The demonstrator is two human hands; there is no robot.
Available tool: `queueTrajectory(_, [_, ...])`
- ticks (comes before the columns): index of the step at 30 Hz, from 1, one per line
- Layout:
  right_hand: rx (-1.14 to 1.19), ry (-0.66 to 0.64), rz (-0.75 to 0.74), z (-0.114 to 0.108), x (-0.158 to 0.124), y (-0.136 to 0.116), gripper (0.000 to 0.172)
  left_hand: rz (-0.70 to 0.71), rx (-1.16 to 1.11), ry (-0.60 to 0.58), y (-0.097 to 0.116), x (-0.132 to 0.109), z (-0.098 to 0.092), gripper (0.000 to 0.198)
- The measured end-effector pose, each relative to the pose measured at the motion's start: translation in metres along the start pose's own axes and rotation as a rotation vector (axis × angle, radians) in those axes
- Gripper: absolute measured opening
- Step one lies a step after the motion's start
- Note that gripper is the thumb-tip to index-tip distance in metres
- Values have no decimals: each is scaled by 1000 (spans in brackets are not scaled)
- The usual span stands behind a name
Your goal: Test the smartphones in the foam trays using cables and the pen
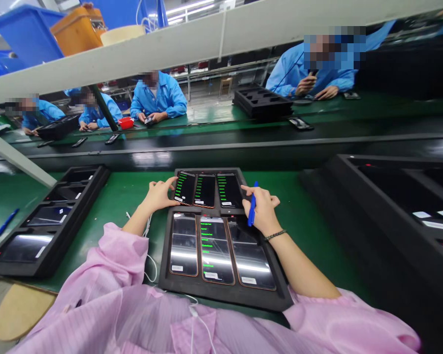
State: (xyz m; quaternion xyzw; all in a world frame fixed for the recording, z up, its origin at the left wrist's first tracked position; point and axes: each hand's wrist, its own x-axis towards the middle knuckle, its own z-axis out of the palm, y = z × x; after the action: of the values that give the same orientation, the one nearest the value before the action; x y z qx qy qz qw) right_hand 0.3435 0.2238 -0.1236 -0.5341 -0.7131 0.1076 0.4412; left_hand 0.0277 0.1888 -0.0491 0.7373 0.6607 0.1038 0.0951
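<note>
A black foam tray (pixel 203 211) holding several phones lies on the green table in front of me. My left hand (pixel 158 193) grips the side edges of the upper left phone (pixel 185 188) between thumb and fingers. At the tray's upper right, my right hand (pixel 261 207) holds a blue pen (pixel 253 204), with a fingertip beside the upper right phone (pixel 229 191). Green text lines show on the three upper phones and on the lower middle phone (pixel 216 250). The lower left phone (pixel 184 244) and lower right phone (pixel 251 253) have dark, reflecting screens.
Another phone tray (pixel 68 216) and a blue pen (pixel 7 222) lie at left. Stacked black trays (pixel 339 211) stand at right. White cables (pixel 151 263) run beside my left sleeve. Beyond the conveyor (pixel 206 152), people in blue jackets work. A white beam (pixel 192 39) crosses above.
</note>
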Motion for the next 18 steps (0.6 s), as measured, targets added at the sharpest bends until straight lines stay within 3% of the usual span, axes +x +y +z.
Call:
queueTrajectory(6, [36,12,59,3,-2,5,12,7,-23,-12,2,2,9,85])
queueTrajectory(11, [107,40,104,-5,-12,7,12,-14,-182,-67,-17,-1,-2,101])
queueTrajectory(14, [165,41,129,-17,-33,9,16,-116,-341,-101,-31,-20,-13,101])
queueTrajectory(18, [216,0,167,-35,-78,6,23,-176,-495,-297,-32,-69,-18,98])
